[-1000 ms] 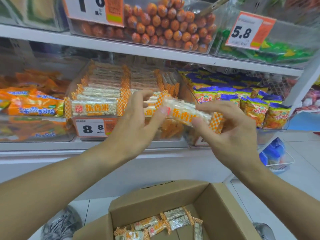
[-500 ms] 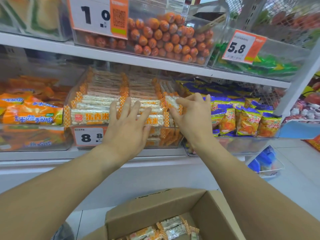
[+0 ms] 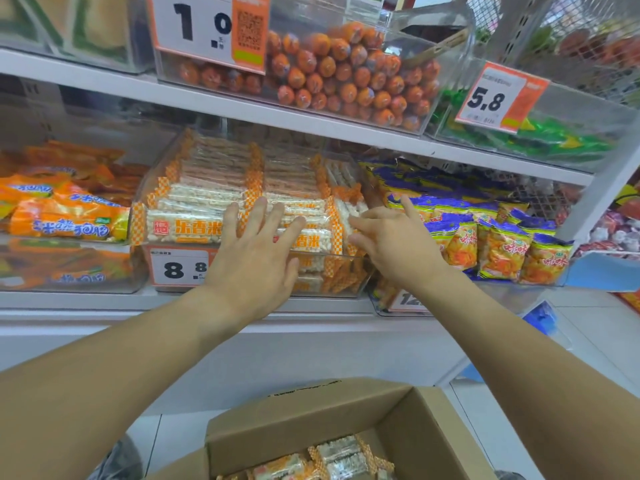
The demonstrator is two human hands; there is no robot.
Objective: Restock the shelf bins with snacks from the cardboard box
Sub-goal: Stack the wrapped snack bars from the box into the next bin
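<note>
We see the left hand (image 3: 254,251) spread flat, fingers straight, lying over the front rice bars (image 3: 194,227) in the clear bin (image 3: 242,216) on the middle shelf (image 3: 104,301). The right hand (image 3: 394,242) reaches to the bin's right end, its fingers loosely bent against the upright bars there; we cannot tell whether it pinches one.

Going by size, we take the shelving first: the middle shelf carries the bin of rice bars, packed in rows with orange checked ends. To the bin's left lie orange snack bags (image 3: 65,223); to its right stand blue and yellow bags (image 3: 498,247). The shelf above holds a clear bin of orange sausages (image 3: 349,77) and, further right, green packets (image 3: 554,140).

Below, at the bottom of our view, sits the open cardboard box (image 3: 311,424), and we see a few more wrapped rice bars lying loose inside it.

Smallest are the price tags: one reading 8.8 (image 3: 178,266) on the front of the rice bar bin, one reading 1.0 (image 3: 207,27) on the sausage bin, and one reading 5.8 (image 3: 500,98) on the green packets' bin.
</note>
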